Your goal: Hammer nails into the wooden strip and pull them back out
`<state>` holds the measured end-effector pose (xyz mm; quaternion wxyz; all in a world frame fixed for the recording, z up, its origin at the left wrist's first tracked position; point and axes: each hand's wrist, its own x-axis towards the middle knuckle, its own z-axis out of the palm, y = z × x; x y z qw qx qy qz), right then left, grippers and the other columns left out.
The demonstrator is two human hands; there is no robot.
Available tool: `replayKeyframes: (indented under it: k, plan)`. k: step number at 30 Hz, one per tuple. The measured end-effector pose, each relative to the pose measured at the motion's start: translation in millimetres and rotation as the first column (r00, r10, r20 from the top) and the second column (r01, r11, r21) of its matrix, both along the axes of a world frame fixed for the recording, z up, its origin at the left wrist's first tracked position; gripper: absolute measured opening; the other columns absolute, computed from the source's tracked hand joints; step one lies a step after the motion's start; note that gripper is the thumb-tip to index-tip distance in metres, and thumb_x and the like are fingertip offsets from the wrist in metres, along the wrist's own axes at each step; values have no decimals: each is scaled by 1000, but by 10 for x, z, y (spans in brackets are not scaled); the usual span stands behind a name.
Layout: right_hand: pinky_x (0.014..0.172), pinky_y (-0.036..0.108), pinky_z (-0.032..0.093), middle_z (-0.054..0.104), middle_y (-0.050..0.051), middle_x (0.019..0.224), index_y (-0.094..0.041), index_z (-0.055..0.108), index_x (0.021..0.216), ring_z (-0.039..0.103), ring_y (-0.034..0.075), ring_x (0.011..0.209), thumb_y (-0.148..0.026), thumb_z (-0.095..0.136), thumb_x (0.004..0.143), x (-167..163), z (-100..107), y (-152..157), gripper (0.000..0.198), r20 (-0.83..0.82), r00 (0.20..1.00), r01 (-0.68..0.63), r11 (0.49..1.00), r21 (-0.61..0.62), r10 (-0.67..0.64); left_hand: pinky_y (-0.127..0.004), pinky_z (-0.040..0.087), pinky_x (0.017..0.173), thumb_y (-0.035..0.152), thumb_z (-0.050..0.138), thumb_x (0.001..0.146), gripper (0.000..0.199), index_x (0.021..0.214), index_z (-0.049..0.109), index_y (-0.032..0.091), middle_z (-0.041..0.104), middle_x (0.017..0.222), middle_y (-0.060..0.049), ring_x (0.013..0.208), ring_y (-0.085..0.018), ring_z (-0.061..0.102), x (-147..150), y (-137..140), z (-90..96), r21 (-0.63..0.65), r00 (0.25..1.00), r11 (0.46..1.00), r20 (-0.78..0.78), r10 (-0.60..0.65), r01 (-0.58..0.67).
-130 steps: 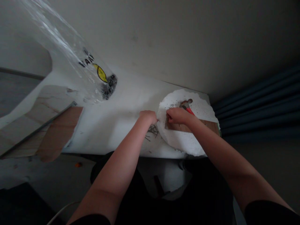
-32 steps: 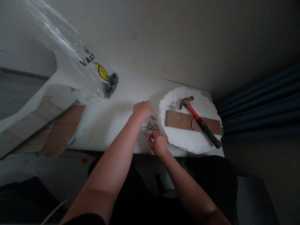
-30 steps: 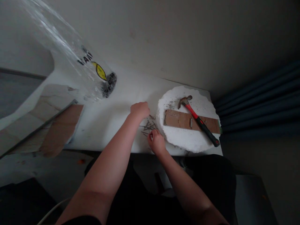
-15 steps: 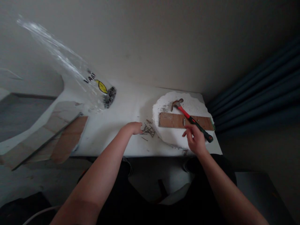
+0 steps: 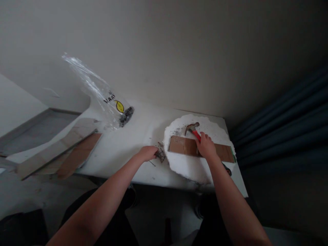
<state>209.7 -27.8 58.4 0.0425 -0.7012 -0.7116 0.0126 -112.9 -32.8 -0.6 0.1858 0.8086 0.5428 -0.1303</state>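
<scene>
Right hand [image 5: 206, 146]: curled around the handle of a claw hammer with a red and black handle [image 5: 196, 132].
Hammer: lying across a flat brown wooden strip [image 5: 179, 145], its rusty head toward the wall, the dark handle end showing beside the right forearm.
Strip: resting on a thick, rough-edged white round slab [image 5: 183, 167], small holes clustered at its left end.
Left hand [image 5: 148, 153]: narrow, fingertips at a loose pile of thin dark nails [image 5: 161, 155]; cannot tell whether it pinches any.
Nails: on the white table [image 5: 143, 135], just left of the slab.
Table's left side: clear printed plastic bag [image 5: 98, 87], near brown and pale boards [image 5: 80, 153].
</scene>
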Motion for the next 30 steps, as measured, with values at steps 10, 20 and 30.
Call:
replayKeyframes:
  k: [10,20,30]
  plan:
    - [90,41,43,60,20,124,-13,50,134,54,32,112,-39,43,101,119,-75,-54,43,-4,998,-62,998,14,62,-27,44,67,23,63,70,10,76,71,24,74,80,-1,78,-19,66,-107,235,84,-90,997,996,75,-16,23]
    - [93,42,42,59,20,125,-12,53,133,53,33,113,-36,40,102,127,-86,-83,41,-32,998,-49,998,48,51,-25,47,76,27,55,80,15,90,64,20,72,91,-3,86,-17,65,-185,414,363,-55,928,990,346,142,-131]
    - [91,43,41,59,19,125,-13,52,132,53,33,112,-36,44,100,92,-138,-59,40,-20,1000,-9,998,69,10,-26,45,62,33,58,84,17,92,61,18,58,67,2,62,-13,55,254,354,467,-171,381,945,883,273,-279]
